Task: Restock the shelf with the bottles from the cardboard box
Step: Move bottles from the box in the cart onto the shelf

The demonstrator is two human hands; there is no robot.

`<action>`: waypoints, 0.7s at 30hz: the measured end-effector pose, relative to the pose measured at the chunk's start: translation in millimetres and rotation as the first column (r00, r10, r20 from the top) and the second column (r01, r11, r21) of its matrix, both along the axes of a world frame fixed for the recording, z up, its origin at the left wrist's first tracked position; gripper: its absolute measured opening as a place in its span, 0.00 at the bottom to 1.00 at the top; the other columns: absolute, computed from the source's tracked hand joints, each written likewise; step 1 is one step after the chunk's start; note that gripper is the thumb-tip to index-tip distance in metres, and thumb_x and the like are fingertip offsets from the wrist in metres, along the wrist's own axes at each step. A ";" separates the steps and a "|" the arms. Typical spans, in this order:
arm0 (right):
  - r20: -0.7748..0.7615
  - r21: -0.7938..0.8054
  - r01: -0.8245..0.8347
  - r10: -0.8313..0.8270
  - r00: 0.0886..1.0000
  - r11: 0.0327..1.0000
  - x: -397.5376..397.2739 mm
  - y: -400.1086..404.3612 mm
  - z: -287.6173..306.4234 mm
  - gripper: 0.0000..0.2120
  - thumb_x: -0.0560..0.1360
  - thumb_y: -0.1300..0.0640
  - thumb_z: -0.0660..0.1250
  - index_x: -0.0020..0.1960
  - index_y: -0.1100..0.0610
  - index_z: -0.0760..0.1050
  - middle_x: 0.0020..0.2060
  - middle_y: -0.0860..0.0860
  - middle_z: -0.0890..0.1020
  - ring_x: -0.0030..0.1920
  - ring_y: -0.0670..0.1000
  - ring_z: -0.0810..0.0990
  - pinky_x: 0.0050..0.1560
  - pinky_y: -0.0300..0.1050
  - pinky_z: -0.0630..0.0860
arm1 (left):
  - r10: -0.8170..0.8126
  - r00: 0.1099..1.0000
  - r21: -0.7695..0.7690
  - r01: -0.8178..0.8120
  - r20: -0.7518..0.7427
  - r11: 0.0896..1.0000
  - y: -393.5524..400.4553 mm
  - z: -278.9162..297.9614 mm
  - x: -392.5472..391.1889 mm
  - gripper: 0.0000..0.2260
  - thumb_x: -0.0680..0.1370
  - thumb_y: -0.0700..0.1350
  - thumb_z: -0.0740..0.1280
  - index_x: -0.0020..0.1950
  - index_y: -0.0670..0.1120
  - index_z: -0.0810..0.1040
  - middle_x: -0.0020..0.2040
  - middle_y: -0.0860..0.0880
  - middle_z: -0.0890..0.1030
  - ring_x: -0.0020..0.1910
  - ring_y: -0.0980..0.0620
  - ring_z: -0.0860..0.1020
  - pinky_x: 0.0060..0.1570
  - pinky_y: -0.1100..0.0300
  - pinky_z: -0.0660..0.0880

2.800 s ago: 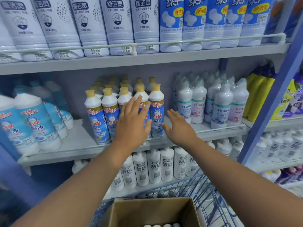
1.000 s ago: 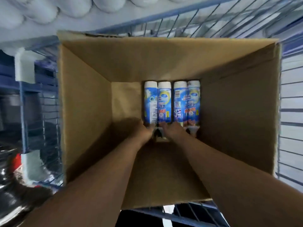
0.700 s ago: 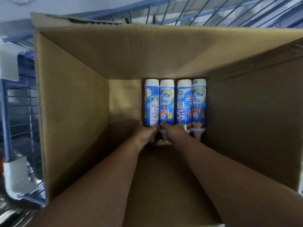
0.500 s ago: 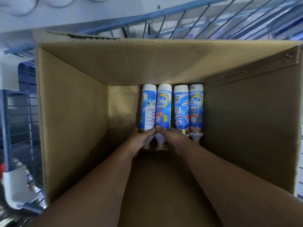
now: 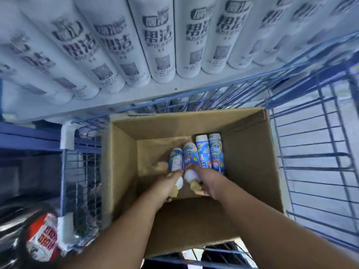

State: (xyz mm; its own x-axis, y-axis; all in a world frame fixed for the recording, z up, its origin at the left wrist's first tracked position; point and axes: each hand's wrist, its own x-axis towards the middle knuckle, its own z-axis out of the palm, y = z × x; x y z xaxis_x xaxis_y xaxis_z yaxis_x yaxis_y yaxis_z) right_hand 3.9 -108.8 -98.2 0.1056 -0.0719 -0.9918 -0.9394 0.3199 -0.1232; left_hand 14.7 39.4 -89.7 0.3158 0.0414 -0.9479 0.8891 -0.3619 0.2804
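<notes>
Down inside cardboard box (image 5: 120, 162): left hand (image 5: 165, 183) gripping one bottle (image 5: 175, 159) by its neck, right hand (image 5: 208, 183) gripping its neighbour (image 5: 190, 155), both half-lifted. Further right, two bottles (image 5: 210, 152) lying flat, unshelved.

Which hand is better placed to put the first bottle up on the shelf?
Neither has a clear edge: the left hand grips one blue bottle and the right hand another, both by the neck, inside the cardboard box. Right, perhaps.
</notes>
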 end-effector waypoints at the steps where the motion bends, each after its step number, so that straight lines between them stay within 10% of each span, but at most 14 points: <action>1: 0.004 -0.003 0.007 -0.007 1.000 1.000 -4.3 0.4 13.2 0.21 0.74 0.44 0.73 0.60 0.56 0.76 0.50 0.53 0.84 0.46 0.52 0.83 0.39 0.46 0.81 | -0.026 0.999 -0.002 0.026 0.020 1.000 0.1 11.5 -4.4 0.20 0.76 0.64 0.66 0.49 0.46 0.80 0.38 0.47 0.82 0.35 0.50 0.77 0.32 0.60 0.71; 10: 0.127 -0.011 0.073 -0.071 0.989 0.997 -47.7 9.5 115.4 0.28 0.71 0.40 0.75 0.63 0.54 0.75 0.53 0.54 0.85 0.46 0.52 0.83 0.37 0.44 0.80 | 0.058 0.990 -0.014 -0.056 0.126 0.998 4.4 111.0 -34.1 0.25 0.72 0.64 0.69 0.58 0.47 0.78 0.47 0.45 0.83 0.35 0.50 0.79 0.28 0.63 0.72; 21: 0.410 0.026 -0.011 0.000 0.912 1.000 -58.2 -21.7 202.0 0.26 0.73 0.41 0.73 0.56 0.63 0.81 0.34 0.55 0.85 0.30 0.51 0.81 0.27 0.39 0.74 | 0.152 0.873 -0.070 -0.135 0.463 0.988 -15.4 231.8 -41.5 0.19 0.74 0.60 0.71 0.51 0.44 0.79 0.41 0.43 0.84 0.29 0.50 0.78 0.24 0.64 0.69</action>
State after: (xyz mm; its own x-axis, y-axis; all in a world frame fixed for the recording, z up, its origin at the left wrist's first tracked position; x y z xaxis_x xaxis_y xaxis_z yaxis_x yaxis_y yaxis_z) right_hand -54.3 -130.5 103.9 0.5038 -0.0438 -0.8627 -0.8098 0.3237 -0.4893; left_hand -26.8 24.0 142.2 0.7138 0.0903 -0.6945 0.6941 -0.2228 0.6845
